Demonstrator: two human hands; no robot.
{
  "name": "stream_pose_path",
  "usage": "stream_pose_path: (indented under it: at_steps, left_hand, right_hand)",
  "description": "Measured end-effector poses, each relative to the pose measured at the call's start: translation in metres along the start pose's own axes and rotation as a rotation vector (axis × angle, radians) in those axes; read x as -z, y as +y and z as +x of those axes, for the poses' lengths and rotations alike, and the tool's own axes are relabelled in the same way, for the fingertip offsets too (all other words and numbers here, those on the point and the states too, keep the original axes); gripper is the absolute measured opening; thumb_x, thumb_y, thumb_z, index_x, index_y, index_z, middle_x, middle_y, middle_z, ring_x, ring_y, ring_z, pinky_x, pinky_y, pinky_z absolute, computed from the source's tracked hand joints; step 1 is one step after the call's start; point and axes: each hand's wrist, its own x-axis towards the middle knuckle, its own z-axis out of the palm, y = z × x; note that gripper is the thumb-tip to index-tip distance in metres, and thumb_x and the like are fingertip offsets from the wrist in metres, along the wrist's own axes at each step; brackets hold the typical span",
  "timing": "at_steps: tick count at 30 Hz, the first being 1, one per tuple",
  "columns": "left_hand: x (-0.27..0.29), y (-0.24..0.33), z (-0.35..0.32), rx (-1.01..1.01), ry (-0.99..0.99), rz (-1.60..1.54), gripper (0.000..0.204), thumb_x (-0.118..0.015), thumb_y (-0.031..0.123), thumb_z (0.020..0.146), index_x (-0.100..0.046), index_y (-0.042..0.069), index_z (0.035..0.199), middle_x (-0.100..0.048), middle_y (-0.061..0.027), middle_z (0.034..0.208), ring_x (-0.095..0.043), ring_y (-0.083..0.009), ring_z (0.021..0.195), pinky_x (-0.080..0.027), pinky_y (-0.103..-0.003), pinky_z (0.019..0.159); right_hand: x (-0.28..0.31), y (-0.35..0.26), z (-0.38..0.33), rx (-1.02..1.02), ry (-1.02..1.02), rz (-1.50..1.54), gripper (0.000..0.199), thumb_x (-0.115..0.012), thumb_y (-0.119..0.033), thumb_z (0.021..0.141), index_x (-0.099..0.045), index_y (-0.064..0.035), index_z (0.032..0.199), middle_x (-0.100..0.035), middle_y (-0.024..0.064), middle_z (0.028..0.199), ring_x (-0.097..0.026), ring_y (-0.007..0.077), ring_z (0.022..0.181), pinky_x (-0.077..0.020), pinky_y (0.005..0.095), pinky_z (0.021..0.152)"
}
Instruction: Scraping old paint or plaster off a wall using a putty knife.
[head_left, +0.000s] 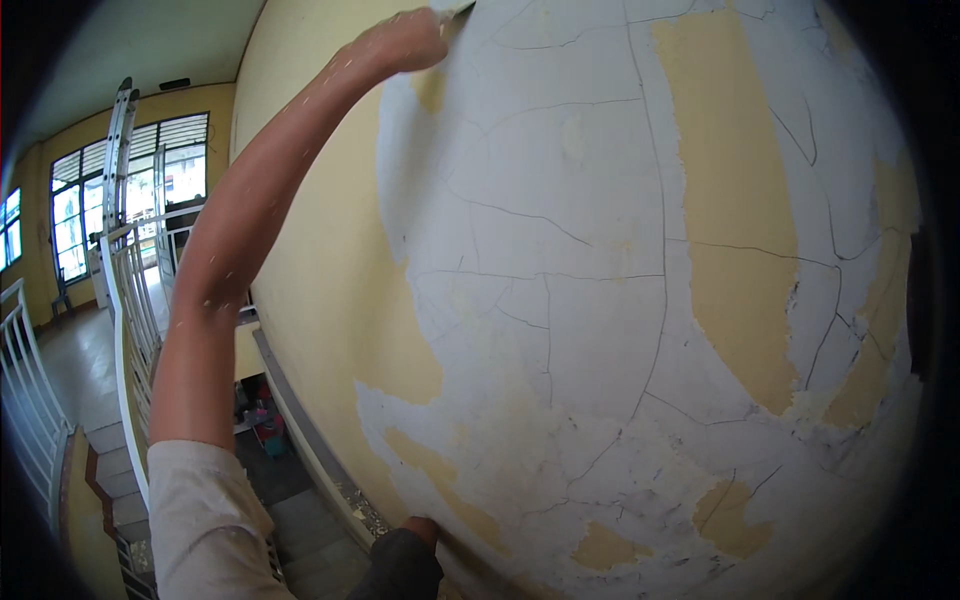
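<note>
My left arm reaches up from the lower left, and my left hand [405, 42] is closed at the top of the view. It grips a scraper [457, 13], whose thin blade is partly cut off by the upper edge and lies close to the wall. The wall [560, 200] is whitish and cracked where its yellow paint [740, 200] has come off, with ragged yellow patches left. Pale flecks dot my forearm. My right hand is out of view. At the bottom, a dark-clothed limb with bare skin [422, 528], perhaps my knee, is near the wall.
Lower left, a stairwell with steps [115, 465] and white railings [130, 300] drops away beside me. Paint chips [365, 510] lie on a ledge at the wall's foot. A metal ladder [118, 160] stands by the windows. Below, several items [265, 425] sit in shadow.
</note>
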Motion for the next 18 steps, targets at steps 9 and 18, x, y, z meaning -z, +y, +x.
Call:
stream_pose_path:
  at_steps: [9, 18]
  left_hand:
    - [-0.003, 0.008, -0.02, -0.001, 0.025, -0.044, 0.049, -0.04, 0.008, 0.075, -0.046, 0.005, 0.123, -0.061, -0.0215, 0.102, -0.061, -0.0334, 0.085, -0.047, -0.042, 0.072]
    - [-0.01, -0.011, -0.01, 0.0, -0.022, 0.022, 0.051, -0.041, 0.02, 0.087, -0.034, 0.01, 0.137, -0.06, -0.0118, 0.084, -0.054, -0.0182, 0.06, -0.047, -0.034, 0.053]
  right_hand:
    - [0.004, 0.01, -0.005, -0.001, 0.003, -0.001, 0.028, -0.046, -0.025, 0.093, -0.051, 0.0012, 0.101, -0.049, 0.0097, 0.089, -0.047, 0.0245, 0.08, -0.0412, 0.034, 0.07]
    - [0.003, 0.015, -0.003, 0.0, -0.004, -0.005, 0.027, -0.045, -0.024, 0.094, -0.051, 0.0013, 0.1, -0.048, 0.0088, 0.088, -0.047, 0.0234, 0.078, -0.0412, 0.0332, 0.069]
